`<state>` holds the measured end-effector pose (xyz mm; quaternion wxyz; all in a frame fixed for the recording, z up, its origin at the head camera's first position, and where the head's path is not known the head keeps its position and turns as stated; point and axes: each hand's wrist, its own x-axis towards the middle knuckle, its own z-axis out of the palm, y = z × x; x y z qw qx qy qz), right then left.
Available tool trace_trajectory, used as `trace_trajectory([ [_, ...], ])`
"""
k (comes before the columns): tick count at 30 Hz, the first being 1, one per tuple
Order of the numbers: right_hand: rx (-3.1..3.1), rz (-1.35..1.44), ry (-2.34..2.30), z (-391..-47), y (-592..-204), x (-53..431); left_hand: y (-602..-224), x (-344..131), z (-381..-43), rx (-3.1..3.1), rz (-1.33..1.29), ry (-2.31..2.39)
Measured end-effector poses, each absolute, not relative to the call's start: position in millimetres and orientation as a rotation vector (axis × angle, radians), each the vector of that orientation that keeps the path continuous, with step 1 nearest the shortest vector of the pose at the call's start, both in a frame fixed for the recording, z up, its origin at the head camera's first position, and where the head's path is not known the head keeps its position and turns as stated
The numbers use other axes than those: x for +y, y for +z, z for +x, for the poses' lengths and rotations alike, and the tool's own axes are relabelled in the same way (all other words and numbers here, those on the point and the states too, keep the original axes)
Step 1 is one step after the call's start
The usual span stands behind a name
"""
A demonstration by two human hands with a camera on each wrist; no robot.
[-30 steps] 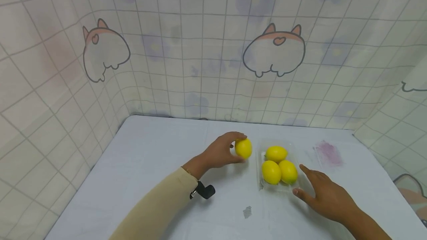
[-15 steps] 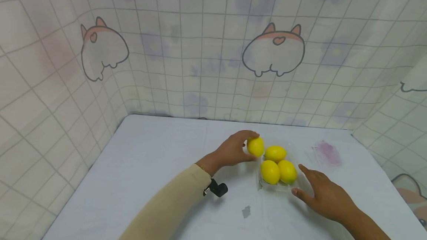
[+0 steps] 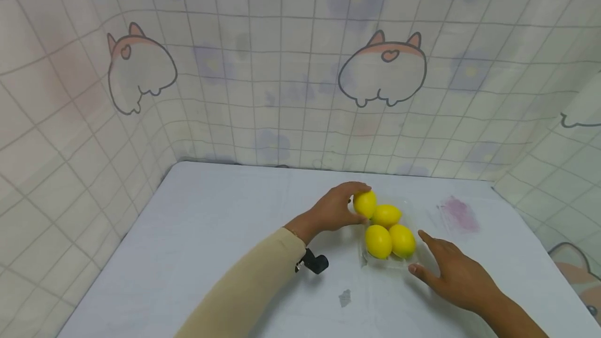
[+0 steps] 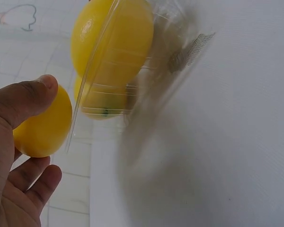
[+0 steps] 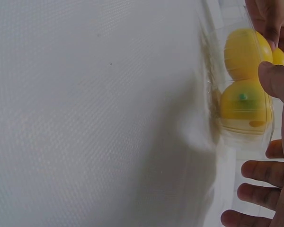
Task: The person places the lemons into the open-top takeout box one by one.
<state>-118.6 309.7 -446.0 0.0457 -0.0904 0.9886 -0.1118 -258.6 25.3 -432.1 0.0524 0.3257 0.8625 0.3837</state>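
Observation:
My left hand pinches a yellow lemon between thumb and fingers, at the back left corner of a clear plastic box. Inside that box lie three more lemons, one behind and two in front. In the left wrist view the held lemon is just outside the transparent wall, close to the rim. My right hand is spread beside the box's right side, thumb and fingers apart, holding nothing. The right wrist view shows its thumb overlapping the box rim, with the other fingers extended.
The box stands on a white-covered table. A pinkish stain marks the cover to the right, and a small grey patch lies in front. A grid-patterned curtain rises behind and at both sides. A black wrist device hangs under the left sleeve.
My left hand has carried the lemon rightward from the table beside the box to its back left corner. The right hand has stayed nearly still.

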Motion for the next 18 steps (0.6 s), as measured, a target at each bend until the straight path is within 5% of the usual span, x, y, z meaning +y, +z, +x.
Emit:
trace_trajectory([
  [18, 3.038, -0.305, -0.385, -117.4, -447.6, 311.3, -435.9, 43.0, -261.0, 2.605, 0.91, 1.076],
])
